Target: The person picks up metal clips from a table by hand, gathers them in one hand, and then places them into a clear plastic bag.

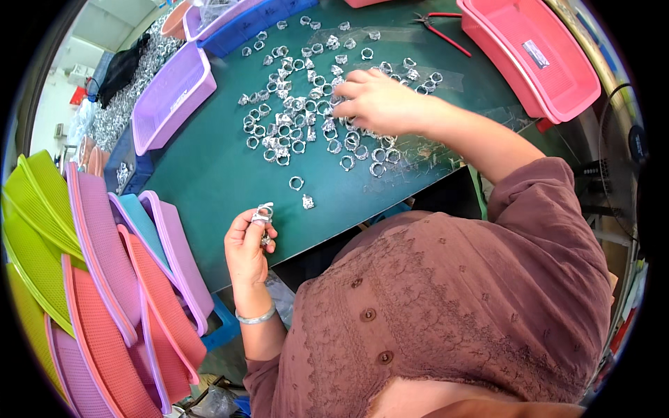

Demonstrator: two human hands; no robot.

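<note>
Near the table's front edge, my left hand (245,244) is closed with a silver ring-shaped metal piece (263,213) pinched upright between thumb and fingers. Another small silver piece shows lower in the same hand, partly hidden by the fingers. My right hand (383,103) stretches over the scattered silver rings (284,131), its fingers apart and pointing left. Whether its fingertips touch a ring is hard to see. Two loose pieces lie apart from the pile near my left hand: a ring (296,183) on its side and a small jagged piece (308,201).
The green tabletop (216,181) carries the rings. Red-handled pliers (446,33) and a pink basket (536,56) are at the far right. A purple basket (174,101) and a blue bin (244,31) edge the far left. Stacked coloured baskets (104,258) stand at my left.
</note>
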